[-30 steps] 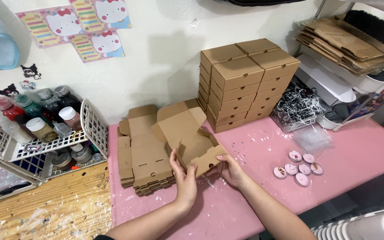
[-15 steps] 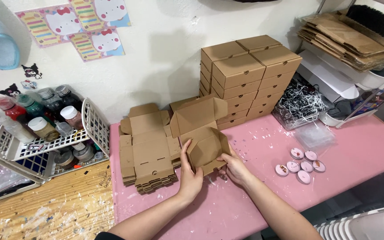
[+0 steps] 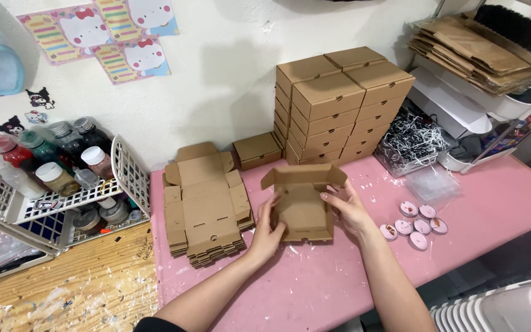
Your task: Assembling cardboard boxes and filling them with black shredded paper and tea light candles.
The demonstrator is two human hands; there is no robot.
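Note:
A small brown cardboard box [image 3: 303, 206], partly folded with its lid flap standing up at the back, rests on the pink table [image 3: 314, 289]. My left hand [image 3: 268, 224] grips its left wall. My right hand [image 3: 353, 209] holds its right wall, fingers curled over the edge. Just left of my left hand lies a stack of flat unfolded box blanks [image 3: 206, 206].
Several stacked closed boxes [image 3: 339, 104] stand against the wall, one closed box [image 3: 257, 150] beside them. Small round pink items [image 3: 414, 222] and a clear bag [image 3: 431, 183] lie to the right. A white basket of paint bottles [image 3: 56, 184] sits left. Shredded paper [image 3: 413, 141] fills a tub.
The box was tilted up in my hands over the blanks; now it sits lower and flatter on the pink table, its side walls folded up, a hand on each side.

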